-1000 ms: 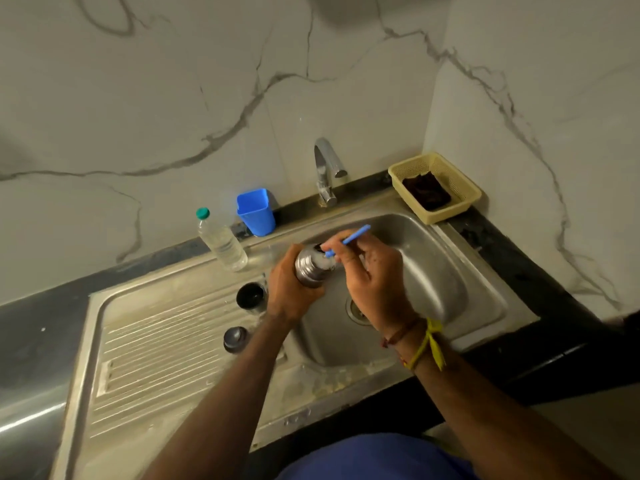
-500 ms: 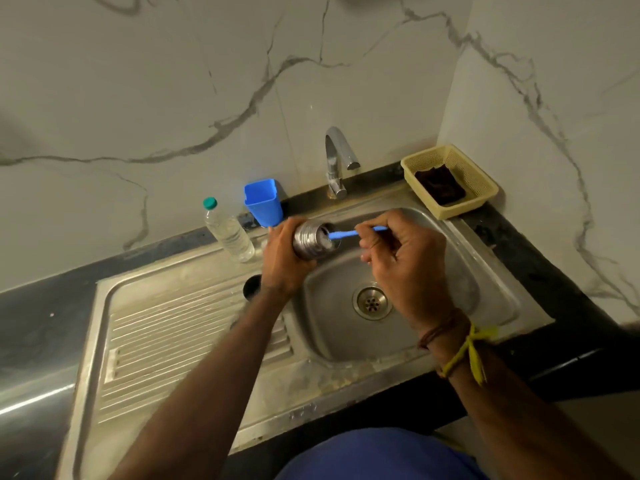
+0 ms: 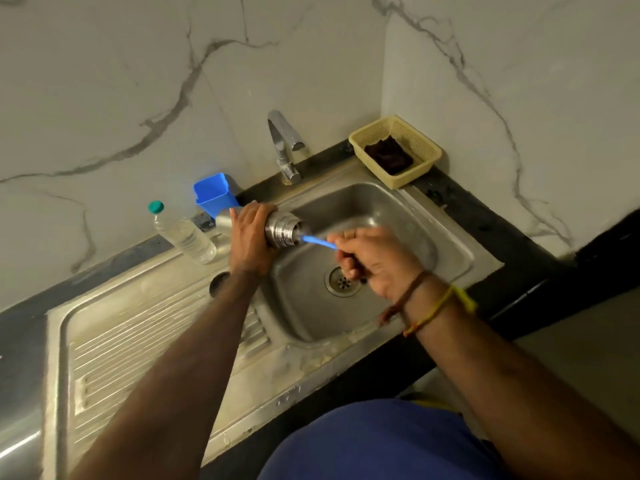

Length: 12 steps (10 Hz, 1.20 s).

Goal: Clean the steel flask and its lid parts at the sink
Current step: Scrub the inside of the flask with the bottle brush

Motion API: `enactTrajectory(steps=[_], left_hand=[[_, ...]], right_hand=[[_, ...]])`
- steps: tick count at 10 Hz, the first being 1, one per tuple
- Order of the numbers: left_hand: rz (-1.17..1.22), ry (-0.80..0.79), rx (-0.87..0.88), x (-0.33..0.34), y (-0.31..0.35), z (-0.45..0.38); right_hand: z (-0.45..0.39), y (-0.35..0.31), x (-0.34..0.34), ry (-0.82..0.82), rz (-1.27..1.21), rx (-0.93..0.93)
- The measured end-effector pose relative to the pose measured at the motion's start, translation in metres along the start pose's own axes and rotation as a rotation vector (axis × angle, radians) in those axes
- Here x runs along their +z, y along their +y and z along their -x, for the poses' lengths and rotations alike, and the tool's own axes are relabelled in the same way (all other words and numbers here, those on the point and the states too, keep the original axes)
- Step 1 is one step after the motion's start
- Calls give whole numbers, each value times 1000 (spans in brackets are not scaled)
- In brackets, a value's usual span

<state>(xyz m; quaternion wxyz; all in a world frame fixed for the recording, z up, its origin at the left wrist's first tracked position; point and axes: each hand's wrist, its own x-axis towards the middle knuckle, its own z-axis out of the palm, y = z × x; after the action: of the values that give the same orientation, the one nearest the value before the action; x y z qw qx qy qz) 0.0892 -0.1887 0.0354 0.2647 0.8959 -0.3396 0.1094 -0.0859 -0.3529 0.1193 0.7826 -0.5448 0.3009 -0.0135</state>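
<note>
My left hand (image 3: 250, 237) grips the steel flask (image 3: 282, 229), which lies almost level above the left rim of the sink basin (image 3: 408, 216), its threaded mouth pointing right. My right hand (image 3: 372, 261), blurred by motion, holds a thin blue brush handle (image 3: 318, 242) whose far end sits inside the flask mouth. A dark lid part (image 3: 218, 284) rests on the drainboard and is half hidden behind my left forearm.
A chrome tap (image 3: 282, 143) stands behind the basin. A blue plastic cup (image 3: 214, 194) and a clear water bottle (image 3: 183, 233) stand at the back left. A yellow basket (image 3: 420, 147) with a dark cloth sits at the back right. The ribbed drainboard (image 3: 114, 351) stretches left.
The flask has tipped from upright to nearly level and moved back-left. The brush has gone deeper into its mouth. My right hand has dropped lower over the drain.
</note>
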Motion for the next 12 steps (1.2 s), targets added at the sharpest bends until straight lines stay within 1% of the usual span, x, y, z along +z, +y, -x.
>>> enactTrajectory(steps=[1,2,3,4,5,6,7,8,9,10,11,12], left_hand=[[-90,-55,110,1,-3,0],[-82,-135,114,7,8,3],[-41,-130,103,11,16,6],[-100,-92,135,9,13,5],[-153,-117,184,7,12,5],[-115,-131,151,11,19,5],[-126,-112,159,14,21,10],[-157,-115,209,10,15,15],[-178,-159,205,10,16,16],[-171,-194,174,16,23,17],[-180,-178,189,13,26,17],[-211,-154,212,4,23,17]], right_hand=[[6,14,-21,-8,-119,157],[14,30,-26,216,904,-536],[5,34,-16,270,1240,-682],[1,30,-23,187,418,-111],[9,37,-34,161,453,-124],[12,48,-31,247,1176,-583],[5,51,-24,267,1044,-461],[11,39,-34,24,109,210],[17,44,-40,77,592,-143],[14,50,-30,258,1374,-543],[10,45,-22,190,945,-266],[19,35,-33,38,377,86]])
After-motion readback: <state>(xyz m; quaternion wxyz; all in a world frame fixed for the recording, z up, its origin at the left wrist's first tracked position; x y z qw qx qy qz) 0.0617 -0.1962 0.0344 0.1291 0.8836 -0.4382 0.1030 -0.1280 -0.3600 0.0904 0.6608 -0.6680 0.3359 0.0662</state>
